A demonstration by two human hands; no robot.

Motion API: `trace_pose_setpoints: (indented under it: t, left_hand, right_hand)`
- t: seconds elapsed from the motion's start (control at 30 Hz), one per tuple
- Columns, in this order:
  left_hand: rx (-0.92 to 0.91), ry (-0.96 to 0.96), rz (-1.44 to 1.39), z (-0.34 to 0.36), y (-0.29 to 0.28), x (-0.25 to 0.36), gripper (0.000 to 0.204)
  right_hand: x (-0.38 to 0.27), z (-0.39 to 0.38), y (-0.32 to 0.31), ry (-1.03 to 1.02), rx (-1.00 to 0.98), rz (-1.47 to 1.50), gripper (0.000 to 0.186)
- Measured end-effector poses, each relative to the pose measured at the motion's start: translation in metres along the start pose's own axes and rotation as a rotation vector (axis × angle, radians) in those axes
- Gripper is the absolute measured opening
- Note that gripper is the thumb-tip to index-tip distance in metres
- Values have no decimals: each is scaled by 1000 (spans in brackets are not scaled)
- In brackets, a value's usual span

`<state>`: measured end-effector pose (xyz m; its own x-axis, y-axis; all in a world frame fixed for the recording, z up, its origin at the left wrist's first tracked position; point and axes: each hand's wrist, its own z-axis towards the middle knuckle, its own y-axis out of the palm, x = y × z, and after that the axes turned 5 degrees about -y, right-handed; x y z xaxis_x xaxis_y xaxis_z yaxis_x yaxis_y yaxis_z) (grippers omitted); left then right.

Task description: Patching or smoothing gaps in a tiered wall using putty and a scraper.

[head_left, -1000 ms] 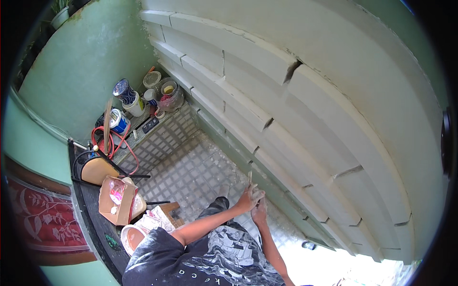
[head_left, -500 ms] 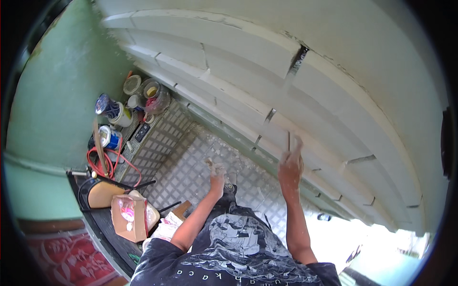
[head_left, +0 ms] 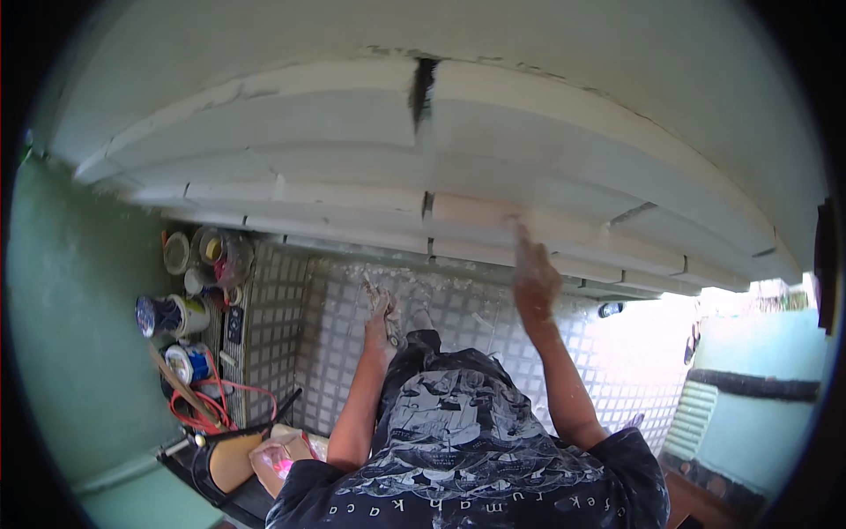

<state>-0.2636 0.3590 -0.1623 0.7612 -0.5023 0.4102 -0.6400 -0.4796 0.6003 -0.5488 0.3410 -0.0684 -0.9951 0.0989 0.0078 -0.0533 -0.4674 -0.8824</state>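
Note:
My right hand [head_left: 535,280] is raised to the white stepped moulding [head_left: 344,119] and blurred by motion. Its index finger points up towards the moulding's lower steps; the other fingers look curled, and what they hold, if anything, is smeared. Lower and to the left, my left hand [head_left: 379,322] is closed in front of my body, coated in pale dust. A thin pale piece [head_left: 370,284] sticks up from it, its kind too small to make out. Dark gaps [head_left: 423,93] cut across the moulding.
On the left, a shelf carries buckets [head_left: 189,316], a clear tub [head_left: 231,257], a red hose [head_left: 181,407] and a wooden stick [head_left: 181,381]. A chair [head_left: 231,463] with a cardboard box [head_left: 273,457] stands at lower left. White crumbs lie on the tiled floor [head_left: 339,353].
The whole view has turned, so the moulding now runs nearly level across the top. Both hands remain raised; the right is still by the moulding, the left still closed below it.

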Motion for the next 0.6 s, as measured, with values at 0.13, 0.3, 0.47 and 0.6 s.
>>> trace_pose_setpoints:
  t: [0.13,0.3,0.47,0.6]
  left_hand:
    - [-85,-101,-72,-11,37,9,28]
    - [-207,-284,-317,-5,52,-7,21]
    - [-571,-473,-313,5,22,-14,19]
    - [-521,-338,-26,-2,51,-36,28]
  right_hand:
    - [121,-48,-15,408,154,-227,32]
    - [189,-103,-53,699,64,-369,15]
    - [126,-72,-44,448,385,101,45]
    - [79,-51,-38,407,208,447,54]
